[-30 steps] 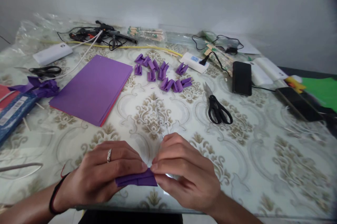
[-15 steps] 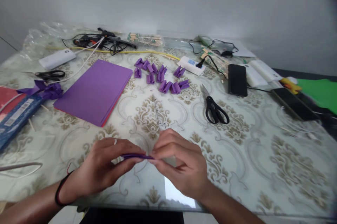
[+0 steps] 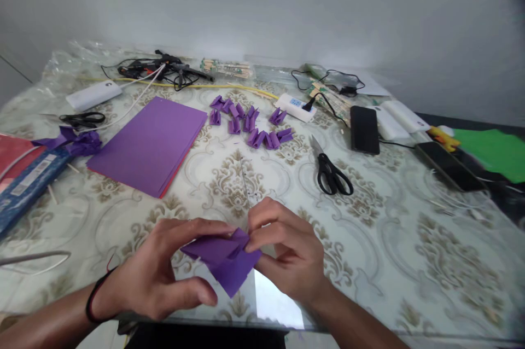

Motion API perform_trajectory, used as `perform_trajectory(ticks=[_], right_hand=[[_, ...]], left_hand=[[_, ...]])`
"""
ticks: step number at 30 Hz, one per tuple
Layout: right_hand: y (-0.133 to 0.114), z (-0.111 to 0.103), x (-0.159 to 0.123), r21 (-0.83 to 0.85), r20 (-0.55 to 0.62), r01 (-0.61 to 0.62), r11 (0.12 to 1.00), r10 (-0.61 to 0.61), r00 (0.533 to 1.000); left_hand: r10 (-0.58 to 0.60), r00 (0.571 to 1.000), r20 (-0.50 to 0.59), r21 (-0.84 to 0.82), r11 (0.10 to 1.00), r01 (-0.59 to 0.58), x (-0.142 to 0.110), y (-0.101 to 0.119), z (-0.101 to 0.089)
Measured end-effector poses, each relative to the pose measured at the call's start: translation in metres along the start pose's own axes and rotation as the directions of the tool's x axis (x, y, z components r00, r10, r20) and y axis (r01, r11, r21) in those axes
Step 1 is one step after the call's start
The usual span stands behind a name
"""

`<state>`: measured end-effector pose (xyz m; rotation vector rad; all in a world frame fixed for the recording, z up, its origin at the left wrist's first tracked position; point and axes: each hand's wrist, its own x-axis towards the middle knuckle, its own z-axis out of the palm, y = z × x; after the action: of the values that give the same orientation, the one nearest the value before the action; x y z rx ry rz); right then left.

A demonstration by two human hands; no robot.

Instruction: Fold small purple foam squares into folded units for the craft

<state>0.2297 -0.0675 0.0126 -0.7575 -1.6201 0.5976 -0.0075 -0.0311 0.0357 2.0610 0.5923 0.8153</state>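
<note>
A small folded piece of purple paper (image 3: 227, 264) is between my hands near the table's front edge, its folds partly opened into a pointed shape. My right hand (image 3: 287, 253) pinches its right corner between thumb and fingers. Along the paper's far edge lie the fingertips of my left hand (image 3: 164, 267), while the thumb stands well apart from it on the near side. Farther back sit several folded purple paper pieces (image 3: 250, 119) in a loose group.
Left of centre lies a stack of purple sheets (image 3: 151, 144) with red beneath. Black-handled scissors (image 3: 331, 171) rest to the right, near a black phone (image 3: 365, 130). A white power strip (image 3: 295, 107) and cables are behind. A second pair of scissors (image 3: 84, 118) lies at left.
The paper was flat and edge-on, pinched by both hands; now it is tilted and partly unfolded. My left thumb has moved away from it. The view has shifted slightly.
</note>
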Motion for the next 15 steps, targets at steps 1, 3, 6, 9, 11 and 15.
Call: perform_trajectory(ticks=[1, 3, 6, 9, 11, 15], right_hand=[[0.001, 0.0, 0.0, -0.001, 0.001, -0.007, 1.0, 0.007, 1.0], [0.002, 0.002, 0.0, -0.005, 0.016, -0.022, 1.0, 0.022, 1.0], [0.003, 0.003, 0.0, -0.002, 0.04, -0.036, 0.999, 0.036, 0.999], [0.003, 0.004, 0.0, 0.003, 0.045, -0.035, 0.999, 0.035, 0.998], [0.004, 0.004, 0.0, 0.001, 0.045, -0.036, 0.999, 0.035, 0.998], [0.004, 0.005, -0.001, -0.005, 0.05, -0.041, 0.999, 0.042, 0.998]], left_hand=[[-0.004, 1.0, -0.003, 0.0, 1.0, 0.004, 0.0, 0.0, -0.001], [-0.028, 0.999, -0.017, 0.026, 0.999, 0.028, 0.002, 0.001, -0.001], [-0.065, 0.997, -0.045, 0.072, 0.995, 0.068, 0.006, 0.0, 0.002], [-0.068, 0.994, -0.087, 0.011, 0.998, 0.069, 0.011, 0.001, 0.005], [-0.085, 0.991, -0.102, -0.039, 0.996, 0.081, 0.014, 0.002, 0.005], [-0.113, 0.989, -0.093, -0.088, 0.991, 0.104, 0.015, 0.003, 0.004]])
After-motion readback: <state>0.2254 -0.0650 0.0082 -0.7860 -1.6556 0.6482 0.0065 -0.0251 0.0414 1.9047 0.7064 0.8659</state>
